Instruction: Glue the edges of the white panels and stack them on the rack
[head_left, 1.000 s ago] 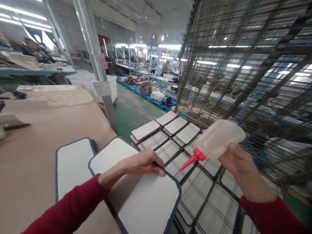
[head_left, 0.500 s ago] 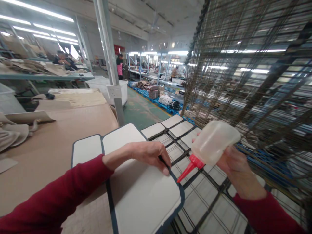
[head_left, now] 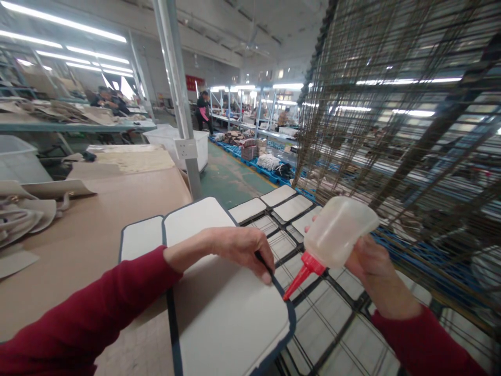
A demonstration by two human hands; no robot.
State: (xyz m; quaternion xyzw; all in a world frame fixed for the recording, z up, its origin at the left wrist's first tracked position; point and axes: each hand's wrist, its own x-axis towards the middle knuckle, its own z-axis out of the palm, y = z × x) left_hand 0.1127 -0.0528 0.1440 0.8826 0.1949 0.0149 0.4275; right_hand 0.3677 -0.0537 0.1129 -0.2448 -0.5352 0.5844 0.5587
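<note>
A translucent squeeze bottle [head_left: 336, 232] with a red nozzle is gripped in my right hand [head_left: 370, 263], tilted nozzle down. Its tip touches or nearly touches the dark blue border of a white panel [head_left: 230, 318], near the right corner. My left hand [head_left: 245, 250] lies over that panel, its fingers closed on the dark edge just above the nozzle tip. The panel is pale with a dark blue edge and a dark strip dividing it into sections. Part of it is hidden under my left forearm.
Several similar white panels [head_left: 291, 208] with dark edges lie on a wire rack to the right. Raised wire racks [head_left: 376, 115] stand behind them. A brown-topped table [head_left: 133, 193] is on the left, beside a metal post [head_left: 178, 78]. Other people sit and stand farther back.
The bottle's nozzle tip has shifted slightly down along the panel's edge. My left hand stays in place. In the background a standing person has turned, and the view has shifted slightly.
</note>
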